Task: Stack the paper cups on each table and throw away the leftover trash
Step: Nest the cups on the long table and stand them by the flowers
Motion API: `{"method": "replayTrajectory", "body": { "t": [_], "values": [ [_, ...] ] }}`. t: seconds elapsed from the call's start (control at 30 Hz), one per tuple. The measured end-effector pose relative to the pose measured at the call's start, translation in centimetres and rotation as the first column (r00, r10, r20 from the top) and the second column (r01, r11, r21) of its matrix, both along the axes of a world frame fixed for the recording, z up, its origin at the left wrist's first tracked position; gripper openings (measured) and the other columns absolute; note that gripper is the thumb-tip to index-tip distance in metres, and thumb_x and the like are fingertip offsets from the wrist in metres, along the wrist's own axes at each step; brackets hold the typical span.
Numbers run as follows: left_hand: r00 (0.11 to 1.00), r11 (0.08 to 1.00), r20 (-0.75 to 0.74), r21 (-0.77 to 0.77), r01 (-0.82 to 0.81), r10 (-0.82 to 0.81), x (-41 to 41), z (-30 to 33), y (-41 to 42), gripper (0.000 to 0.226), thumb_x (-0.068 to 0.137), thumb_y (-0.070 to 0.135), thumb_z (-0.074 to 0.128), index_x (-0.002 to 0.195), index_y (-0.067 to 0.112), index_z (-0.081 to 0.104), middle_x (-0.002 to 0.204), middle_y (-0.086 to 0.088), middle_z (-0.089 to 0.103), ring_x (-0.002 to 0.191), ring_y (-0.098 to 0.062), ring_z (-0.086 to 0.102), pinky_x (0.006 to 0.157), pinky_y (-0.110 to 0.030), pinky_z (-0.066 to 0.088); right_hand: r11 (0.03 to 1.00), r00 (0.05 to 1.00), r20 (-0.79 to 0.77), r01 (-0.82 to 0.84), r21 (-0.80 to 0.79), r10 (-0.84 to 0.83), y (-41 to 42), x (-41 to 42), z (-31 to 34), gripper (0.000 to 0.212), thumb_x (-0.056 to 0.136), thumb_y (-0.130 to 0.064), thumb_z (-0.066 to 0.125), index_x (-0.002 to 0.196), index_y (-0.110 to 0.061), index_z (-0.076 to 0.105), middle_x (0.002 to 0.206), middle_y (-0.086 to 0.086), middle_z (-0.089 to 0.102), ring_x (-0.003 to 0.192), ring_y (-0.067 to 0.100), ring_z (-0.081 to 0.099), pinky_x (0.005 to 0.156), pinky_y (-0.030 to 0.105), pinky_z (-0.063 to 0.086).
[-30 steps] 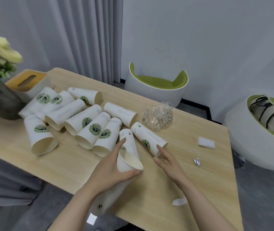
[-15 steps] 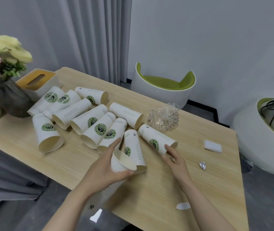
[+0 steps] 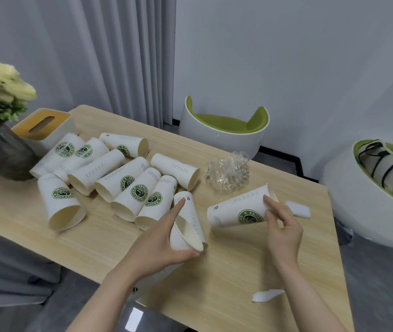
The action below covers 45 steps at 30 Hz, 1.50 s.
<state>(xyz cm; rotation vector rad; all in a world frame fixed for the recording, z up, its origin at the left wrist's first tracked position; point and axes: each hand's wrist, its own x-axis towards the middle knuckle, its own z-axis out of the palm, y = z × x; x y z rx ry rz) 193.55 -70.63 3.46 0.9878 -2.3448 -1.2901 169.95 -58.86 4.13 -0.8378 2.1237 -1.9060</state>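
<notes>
Several white paper cups with green logos (image 3: pixel 128 190) lie on their sides across the wooden table (image 3: pixel 214 279). My left hand (image 3: pixel 164 238) grips one cup (image 3: pixel 188 226) near its mouth, index finger stretched along its side. My right hand (image 3: pixel 283 226) holds a second cup (image 3: pixel 238 209) by its rim, lifted off the table with its base pointing left toward the first cup. Trash on the table: crumpled clear plastic (image 3: pixel 229 173), a white wad (image 3: pixel 298 208) behind my right hand, and a white paper scrap (image 3: pixel 266 294) near the front edge.
A tissue box (image 3: pixel 44 128) and a dark vase of flowers (image 3: pixel 1 149) stand at the table's left end. Two white-and-green round chairs (image 3: pixel 224 130) (image 3: pixel 367 200) sit beyond the table, the right one holding a bag. Grey curtains hang behind.
My right hand has picked up the cup it was touching and swung it off the table, base toward the left. My left hand keeps its cup. The small foil scrap is now out of sight.
</notes>
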Motion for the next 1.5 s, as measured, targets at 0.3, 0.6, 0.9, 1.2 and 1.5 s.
{"method": "replayTrajectory", "body": {
  "t": [0.3,0.6,0.9,1.2,1.5],
  "values": [
    [0.996,0.993,0.086,-0.108,0.044,-0.034,0.2,-0.1,-0.4,0.116,0.060,0.063,0.075,0.148,0.050,0.000,0.142,0.019,0.038,0.130,-0.001,0.036,0.099,-0.032,0.042,0.981,0.997,-0.041,-0.064,-0.186,0.057,-0.2,1.1,3.7,0.045,0.088,0.004,0.059,0.102,-0.037,0.068,0.103,-0.017,0.070,0.100,0.004,0.062,0.083,0.012,0.048],
    [0.998,0.992,0.060,-0.122,0.024,-0.017,0.2,-0.3,-0.4,0.117,0.058,0.067,0.073,0.148,0.049,0.001,0.146,0.018,0.034,0.130,0.000,0.035,0.100,-0.030,0.040,0.919,0.912,0.135,-0.372,-0.130,0.388,-0.6,4.2,2.9,0.041,0.083,0.013,0.060,0.104,-0.022,0.068,0.079,-0.005,0.068,0.078,0.004,0.061,0.076,0.017,0.052],
    [0.998,0.987,0.056,-0.157,-0.033,0.042,1.2,-0.6,-0.4,0.115,0.058,0.067,0.074,0.141,0.054,-0.004,0.138,0.016,0.042,0.121,0.001,0.041,0.092,-0.022,0.039,0.825,0.733,0.414,-0.559,-0.087,0.540,-1.8,8.1,0.4,0.032,0.084,0.011,0.059,0.096,-0.016,0.072,0.087,-0.002,0.075,0.083,0.004,0.067,0.073,0.015,0.051],
    [0.991,0.942,0.121,-0.335,-0.020,0.065,2.1,-1.0,-0.2,0.114,0.070,0.063,0.070,0.152,0.034,-0.003,0.143,0.007,0.033,0.124,-0.011,0.044,0.092,-0.029,0.042,0.800,0.649,0.550,-0.597,-0.061,0.526,-2.9,11.9,-1.5,0.032,0.082,0.014,0.060,0.097,-0.011,0.072,0.081,0.003,0.073,0.074,0.007,0.066,0.067,0.017,0.050],
    [0.993,0.937,0.075,-0.344,-0.058,0.089,3.4,-1.2,-0.6,0.097,0.068,0.053,0.076,0.148,0.028,0.027,0.132,0.010,0.044,0.119,-0.007,0.046,0.085,-0.025,0.044,0.810,0.670,0.540,-0.585,-0.038,0.510,-2.1,13.0,-2.2,0.024,0.084,-0.001,0.064,0.105,-0.012,0.072,0.103,0.004,0.074,0.100,0.011,0.067,0.082,0.019,0.051]
  ]
}}
